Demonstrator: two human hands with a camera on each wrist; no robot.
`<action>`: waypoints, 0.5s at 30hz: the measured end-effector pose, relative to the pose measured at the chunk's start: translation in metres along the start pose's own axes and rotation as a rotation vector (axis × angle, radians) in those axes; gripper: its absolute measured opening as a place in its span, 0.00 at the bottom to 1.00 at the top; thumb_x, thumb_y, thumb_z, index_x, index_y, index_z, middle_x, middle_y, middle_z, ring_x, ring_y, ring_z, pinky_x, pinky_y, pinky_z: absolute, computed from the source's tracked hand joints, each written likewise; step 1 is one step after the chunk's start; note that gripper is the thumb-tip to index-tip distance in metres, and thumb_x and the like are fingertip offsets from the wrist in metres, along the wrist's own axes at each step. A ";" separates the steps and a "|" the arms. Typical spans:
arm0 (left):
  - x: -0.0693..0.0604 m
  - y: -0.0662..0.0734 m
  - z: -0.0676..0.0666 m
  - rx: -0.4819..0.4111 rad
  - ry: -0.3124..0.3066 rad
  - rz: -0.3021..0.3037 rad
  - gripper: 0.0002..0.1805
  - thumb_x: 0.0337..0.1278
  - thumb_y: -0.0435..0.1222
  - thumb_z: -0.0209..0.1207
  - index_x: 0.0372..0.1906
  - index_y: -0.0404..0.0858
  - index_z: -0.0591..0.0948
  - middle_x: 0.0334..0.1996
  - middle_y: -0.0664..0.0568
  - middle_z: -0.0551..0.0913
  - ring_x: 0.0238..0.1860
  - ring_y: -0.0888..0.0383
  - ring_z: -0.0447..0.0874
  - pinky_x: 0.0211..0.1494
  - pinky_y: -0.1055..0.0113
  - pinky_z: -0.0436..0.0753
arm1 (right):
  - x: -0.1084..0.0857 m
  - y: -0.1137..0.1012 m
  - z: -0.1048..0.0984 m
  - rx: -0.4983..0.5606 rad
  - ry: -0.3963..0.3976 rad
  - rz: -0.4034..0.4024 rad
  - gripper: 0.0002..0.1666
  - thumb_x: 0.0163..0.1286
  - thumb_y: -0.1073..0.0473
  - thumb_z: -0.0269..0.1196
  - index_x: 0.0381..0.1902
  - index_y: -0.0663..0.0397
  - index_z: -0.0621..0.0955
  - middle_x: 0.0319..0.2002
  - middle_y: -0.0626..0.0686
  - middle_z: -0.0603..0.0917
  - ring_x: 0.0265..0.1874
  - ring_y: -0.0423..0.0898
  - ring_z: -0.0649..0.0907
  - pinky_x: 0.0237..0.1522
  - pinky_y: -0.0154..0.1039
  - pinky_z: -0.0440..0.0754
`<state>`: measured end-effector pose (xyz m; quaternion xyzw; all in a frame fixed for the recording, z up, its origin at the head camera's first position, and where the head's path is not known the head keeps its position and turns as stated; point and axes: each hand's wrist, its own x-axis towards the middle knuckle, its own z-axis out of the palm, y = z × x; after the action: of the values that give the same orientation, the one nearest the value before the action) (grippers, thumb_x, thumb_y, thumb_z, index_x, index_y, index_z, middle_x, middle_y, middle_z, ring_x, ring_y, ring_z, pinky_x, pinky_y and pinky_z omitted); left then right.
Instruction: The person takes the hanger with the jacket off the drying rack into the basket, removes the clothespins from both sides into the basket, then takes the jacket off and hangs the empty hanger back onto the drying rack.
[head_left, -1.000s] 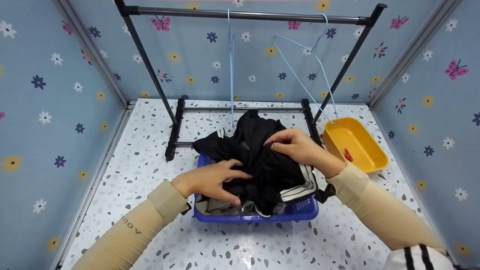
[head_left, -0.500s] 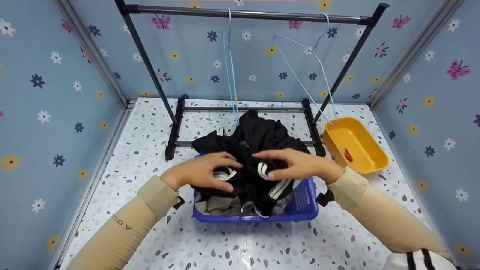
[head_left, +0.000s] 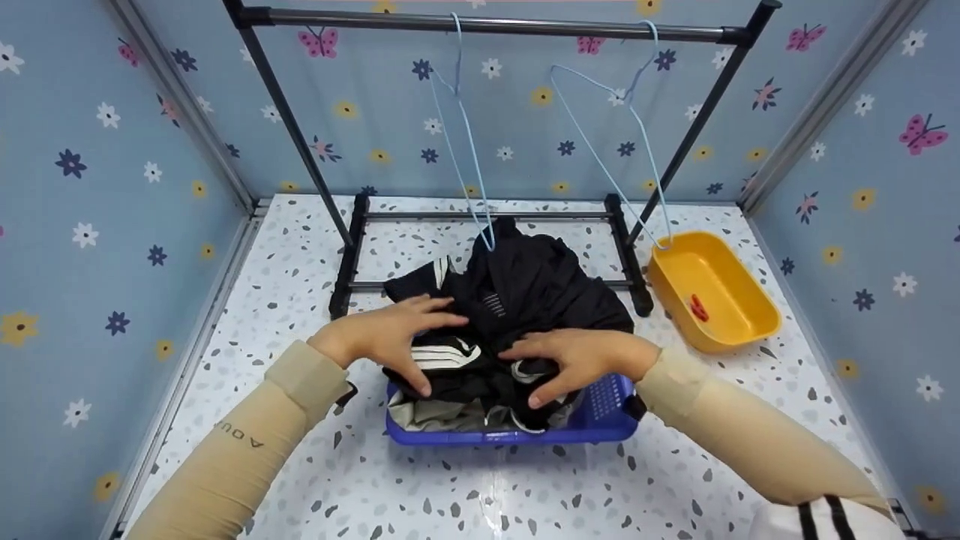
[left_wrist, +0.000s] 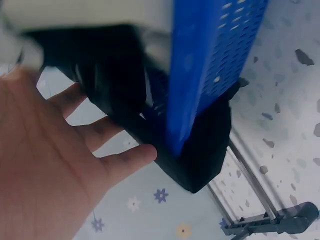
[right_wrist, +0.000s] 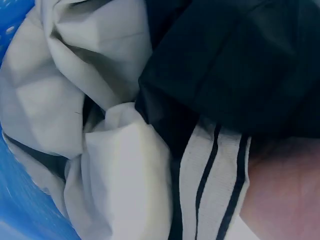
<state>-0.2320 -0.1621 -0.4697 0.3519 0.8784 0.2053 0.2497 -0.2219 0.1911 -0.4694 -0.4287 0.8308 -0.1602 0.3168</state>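
A black garment [head_left: 540, 277] with white stripes lies heaped over the blue basket [head_left: 600, 429]. Spread fingers of my left hand [head_left: 386, 337] are at its left side; in the left wrist view they look straight, close to the black cloth [left_wrist: 112, 80]. My right hand [head_left: 581, 356] lies on the front of the heap, its fingers extended and thumb apart. White striped trim [right_wrist: 210, 185] runs beside that hand in the right wrist view. Light grey cloth [head_left: 442, 412] shows under the black garment. I cannot see what lies deeper in the basket.
A black clothes rack [head_left: 510, 24] stands behind the basket, with a left blue hanger [head_left: 459, 56] and a right blue hanger [head_left: 641, 71] on its bar. At the right, a yellow tub [head_left: 739, 289] holds a small red object [head_left: 698, 307]. Patterned walls enclose the floor.
My right hand has come down toward the basket's front and no longer pinches the black cloth. My left hand has shifted slightly left, its fingers wider. The left hanger has turned.
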 end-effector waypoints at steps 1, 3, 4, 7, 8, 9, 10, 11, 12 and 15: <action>0.002 0.001 0.003 0.033 -0.007 0.008 0.62 0.42 0.58 0.84 0.86 0.57 0.65 0.89 0.43 0.51 0.88 0.31 0.44 0.85 0.29 0.52 | 0.001 0.000 0.001 -0.011 -0.004 0.006 0.49 0.73 0.34 0.69 0.85 0.41 0.68 0.84 0.58 0.67 0.85 0.65 0.62 0.84 0.66 0.58; 0.007 0.003 0.010 0.081 -0.021 0.020 0.60 0.43 0.58 0.83 0.85 0.55 0.68 0.88 0.42 0.56 0.87 0.32 0.50 0.86 0.33 0.55 | 0.004 0.001 0.004 -0.038 -0.009 0.012 0.48 0.73 0.33 0.69 0.84 0.41 0.69 0.83 0.57 0.69 0.84 0.64 0.64 0.84 0.65 0.60; 0.009 0.004 0.013 0.099 -0.026 0.023 0.59 0.43 0.57 0.83 0.84 0.54 0.69 0.87 0.42 0.59 0.87 0.33 0.53 0.87 0.35 0.56 | 0.005 0.001 0.006 -0.053 -0.011 0.012 0.48 0.73 0.33 0.68 0.84 0.41 0.69 0.83 0.57 0.70 0.84 0.63 0.65 0.83 0.64 0.62; 0.016 0.006 0.023 0.144 -0.040 0.027 0.57 0.43 0.56 0.83 0.82 0.51 0.72 0.85 0.42 0.64 0.85 0.36 0.59 0.87 0.40 0.60 | 0.008 0.001 0.012 -0.094 -0.018 0.012 0.48 0.73 0.31 0.68 0.83 0.42 0.71 0.81 0.57 0.72 0.82 0.61 0.69 0.82 0.62 0.66; 0.018 0.007 0.026 0.153 -0.043 0.026 0.56 0.43 0.56 0.83 0.81 0.50 0.73 0.85 0.42 0.65 0.85 0.36 0.60 0.87 0.41 0.61 | 0.009 0.001 0.014 -0.102 -0.020 0.015 0.48 0.72 0.31 0.68 0.83 0.42 0.71 0.81 0.57 0.72 0.81 0.61 0.69 0.81 0.62 0.67; 0.020 0.007 0.029 0.167 -0.044 0.025 0.55 0.44 0.56 0.82 0.81 0.49 0.73 0.84 0.42 0.66 0.85 0.37 0.61 0.86 0.42 0.63 | 0.010 0.000 0.015 -0.108 -0.024 0.020 0.48 0.72 0.31 0.68 0.83 0.43 0.71 0.81 0.57 0.73 0.81 0.61 0.70 0.81 0.61 0.67; 0.022 0.007 0.032 0.182 -0.044 0.026 0.55 0.44 0.56 0.82 0.81 0.49 0.74 0.84 0.42 0.67 0.84 0.37 0.62 0.86 0.43 0.64 | 0.010 0.000 0.017 -0.115 -0.026 0.024 0.49 0.71 0.31 0.68 0.83 0.44 0.72 0.80 0.57 0.73 0.81 0.61 0.71 0.81 0.61 0.68; 0.024 0.008 0.034 0.195 -0.043 0.028 0.54 0.44 0.56 0.82 0.80 0.48 0.74 0.83 0.42 0.68 0.84 0.37 0.63 0.86 0.44 0.64 | 0.011 0.000 0.018 -0.118 -0.030 0.029 0.49 0.71 0.31 0.68 0.82 0.44 0.72 0.80 0.57 0.73 0.80 0.60 0.71 0.81 0.60 0.68; 0.026 0.008 0.036 0.207 -0.040 0.031 0.54 0.45 0.56 0.82 0.80 0.48 0.74 0.83 0.42 0.68 0.83 0.37 0.64 0.85 0.44 0.65 | 0.011 0.000 0.019 -0.119 -0.034 0.034 0.49 0.71 0.31 0.69 0.82 0.44 0.72 0.80 0.57 0.74 0.80 0.60 0.71 0.81 0.60 0.68; 0.029 0.008 0.040 0.224 -0.031 0.037 0.53 0.45 0.57 0.81 0.80 0.47 0.75 0.83 0.41 0.69 0.82 0.37 0.66 0.84 0.44 0.67 | 0.011 0.002 0.019 -0.119 -0.035 0.035 0.49 0.71 0.31 0.68 0.82 0.45 0.72 0.80 0.57 0.74 0.80 0.59 0.72 0.81 0.59 0.69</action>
<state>-0.2229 -0.1285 -0.5057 0.3968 0.8853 0.1051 0.2185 -0.2148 0.1835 -0.4889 -0.4351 0.8404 -0.0974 0.3082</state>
